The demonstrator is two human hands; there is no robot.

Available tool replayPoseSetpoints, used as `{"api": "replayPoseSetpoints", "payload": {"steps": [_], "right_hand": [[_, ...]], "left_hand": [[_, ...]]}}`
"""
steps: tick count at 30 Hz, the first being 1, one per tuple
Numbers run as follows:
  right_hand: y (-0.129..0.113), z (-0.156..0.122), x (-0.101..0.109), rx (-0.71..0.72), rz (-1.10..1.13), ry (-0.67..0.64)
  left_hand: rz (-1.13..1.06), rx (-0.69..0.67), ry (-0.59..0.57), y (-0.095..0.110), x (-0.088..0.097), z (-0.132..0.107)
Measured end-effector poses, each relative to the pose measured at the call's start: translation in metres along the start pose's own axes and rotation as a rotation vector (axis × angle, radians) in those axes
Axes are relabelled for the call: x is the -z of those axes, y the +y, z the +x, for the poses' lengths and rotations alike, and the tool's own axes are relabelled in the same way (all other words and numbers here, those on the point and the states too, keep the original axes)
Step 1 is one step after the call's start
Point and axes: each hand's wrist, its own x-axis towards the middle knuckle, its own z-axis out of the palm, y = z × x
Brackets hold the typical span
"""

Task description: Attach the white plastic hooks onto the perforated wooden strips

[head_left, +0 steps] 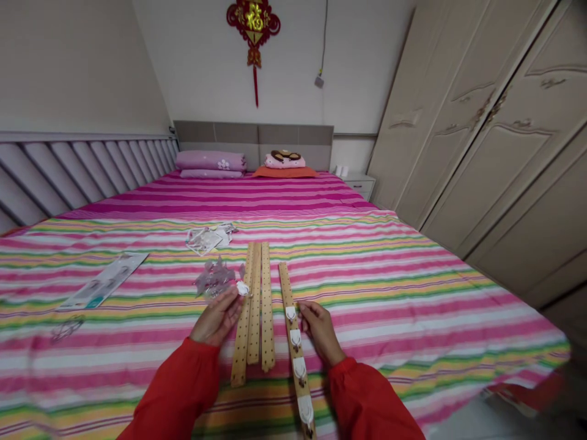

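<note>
My left hand (219, 318) pinches a white adhesive hook (243, 288) by its edge, above the left end of the group of wooden strips. Three pale wooden strips (255, 305) with rows of small dark holes lie side by side on the bed. To their right lies a separate wooden strip (286, 284) with several white hooks (299, 368) in a row along its nearer part. Beside the farthest of these hooks, my right hand (321, 330) has its thumb and fingertips closed together at the strip's right edge. What they grip, if anything, is hidden.
Crumpled clear plastic wrappers (214, 278) lie left of the strips. Farther back are more packets (206, 238); a long clear package (107, 281) lies at left, near a small clear loop (68, 328). A striped sheet (389, 293) covers the bed, with a wardrobe (481, 140) at right.
</note>
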Motion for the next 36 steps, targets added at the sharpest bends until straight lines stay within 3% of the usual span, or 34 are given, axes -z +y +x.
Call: {"api": "replayPoseSetpoints", "payload": {"steps": [3,5,8,12,14,22,30,36], "right_hand": [[-0.008,-0.005,-0.003,0.013,0.006,-0.014],[-0.016,-0.010,-0.008,0.014,0.019,-0.041],[-0.029,-0.022,-0.016,-0.016,0.044,-0.104],[-0.047,-0.037,-0.027,-0.103,0.091,-0.224],[-0.053,-0.041,-0.032,-0.100,0.141,-0.231],[-0.057,-0.043,-0.035,0.002,0.185,-0.086],[-0.056,-0.030,-0.027,0.034,0.080,-0.055],[-0.055,-0.018,-0.020,0.015,0.032,-0.099]], "left_hand": [[-0.106,0.114,-0.065,-0.012,-0.015,-0.018],[-0.090,0.088,-0.093,-0.020,-0.024,-0.027],[-0.001,-0.034,-0.104,-0.031,-0.037,-0.038],[0.183,-0.305,-0.090,-0.040,-0.047,-0.050],[0.205,-0.342,-0.110,-0.046,-0.051,-0.056],[-0.102,-0.018,-0.120,-0.071,-0.064,-0.064],[-0.021,-0.008,-0.176,-0.080,-0.065,-0.055],[0.145,-0.037,-0.276,-0.060,-0.065,-0.049]]}}
